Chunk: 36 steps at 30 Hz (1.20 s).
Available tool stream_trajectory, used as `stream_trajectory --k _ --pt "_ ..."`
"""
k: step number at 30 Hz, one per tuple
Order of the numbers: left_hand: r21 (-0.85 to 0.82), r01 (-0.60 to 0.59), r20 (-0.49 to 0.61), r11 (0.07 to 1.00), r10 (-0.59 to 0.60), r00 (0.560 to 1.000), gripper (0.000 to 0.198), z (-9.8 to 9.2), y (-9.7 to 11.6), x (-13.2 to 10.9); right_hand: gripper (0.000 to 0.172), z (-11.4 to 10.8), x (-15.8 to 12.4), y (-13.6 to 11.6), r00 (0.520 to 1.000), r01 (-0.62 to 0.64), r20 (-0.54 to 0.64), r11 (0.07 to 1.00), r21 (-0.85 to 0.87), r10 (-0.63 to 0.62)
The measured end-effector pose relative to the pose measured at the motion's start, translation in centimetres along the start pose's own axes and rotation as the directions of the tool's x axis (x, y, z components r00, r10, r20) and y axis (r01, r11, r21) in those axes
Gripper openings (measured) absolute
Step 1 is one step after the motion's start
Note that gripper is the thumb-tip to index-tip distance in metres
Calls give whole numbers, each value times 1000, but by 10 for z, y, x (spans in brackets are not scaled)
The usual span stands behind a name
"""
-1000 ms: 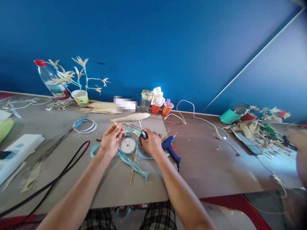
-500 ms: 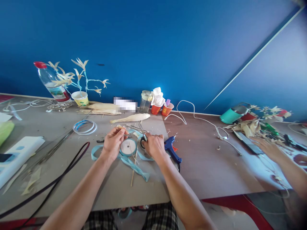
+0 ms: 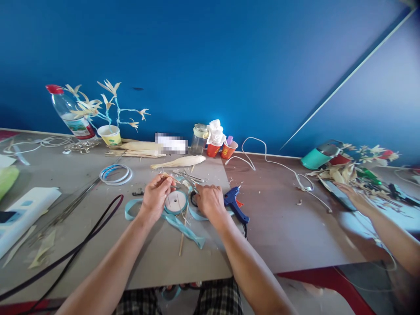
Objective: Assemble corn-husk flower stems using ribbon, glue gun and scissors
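Observation:
My left hand [image 3: 157, 194] is closed in a pinch on a small piece of corn husk [image 3: 168, 176], mostly hidden by the fingers. Scissors [image 3: 193, 197] are in my right hand [image 3: 211, 201]; their black handle shows beside the fingers, and the blades point up and left toward the husk piece. Between and below both hands lie a white spool [image 3: 175, 200] with a blue rim and loose light-blue ribbon [image 3: 185, 232]. A thin stick [image 3: 181, 243] crosses the ribbon. Just right of my right hand rests a blue glue gun [image 3: 236, 205].
Behind my hands lie a corn-husk bundle [image 3: 183, 162], a glass jar [image 3: 198, 140] and red paper cups [image 3: 229, 149]. Husk flowers stand in a yellow cup [image 3: 111, 136], near a bottle [image 3: 74, 116]. A white power strip [image 3: 31, 214] sits left. At right, a co-worker's hand [image 3: 356, 199] reaches over a phone [image 3: 336, 194].
My right hand has shifted slightly left, and the scissor blades have swung left toward the husk piece. My left hand has barely moved. The co-worker's hand has moved a little left over the phone.

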<state>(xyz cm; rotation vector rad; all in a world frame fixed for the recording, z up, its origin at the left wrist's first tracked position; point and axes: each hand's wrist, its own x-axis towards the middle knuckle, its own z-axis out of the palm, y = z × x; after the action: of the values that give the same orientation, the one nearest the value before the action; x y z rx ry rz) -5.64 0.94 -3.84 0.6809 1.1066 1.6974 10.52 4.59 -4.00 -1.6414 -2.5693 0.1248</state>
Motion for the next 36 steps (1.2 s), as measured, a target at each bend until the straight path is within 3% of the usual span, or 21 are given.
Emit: stream_trajectory --k 10,16,21,26,29,33,36 --pt "7 -47 13 999 47 999 20 0 4 0 21 -2 3 2 1000 -17 -11 1000 -13 17" --pt "49 -100 -11 994 100 995 20 -4 8 3 31 2 4 3 1000 -27 -5 1000 1 27" --pt "179 -147 -9 973 152 988 17 -8 6 7 33 2 6 5 999 4 -43 1000 5 -3" --pt "409 -140 -32 902 167 985 19 -16 -1 14 27 5 12 8 999 19 29 1000 -6 -19" --pt "598 -161 36 785 175 984 21 -22 -4 17 28 6 12 9 999 31 35 999 -7 -31" --pt "849 -256 194 463 178 965 26 -26 -7 19 30 4 10 9 1000 -5 31 1000 8 4" --pt "929 -264 237 260 131 963 26 -25 -9 18 28 6 9 7 999 44 15 998 33 -44"
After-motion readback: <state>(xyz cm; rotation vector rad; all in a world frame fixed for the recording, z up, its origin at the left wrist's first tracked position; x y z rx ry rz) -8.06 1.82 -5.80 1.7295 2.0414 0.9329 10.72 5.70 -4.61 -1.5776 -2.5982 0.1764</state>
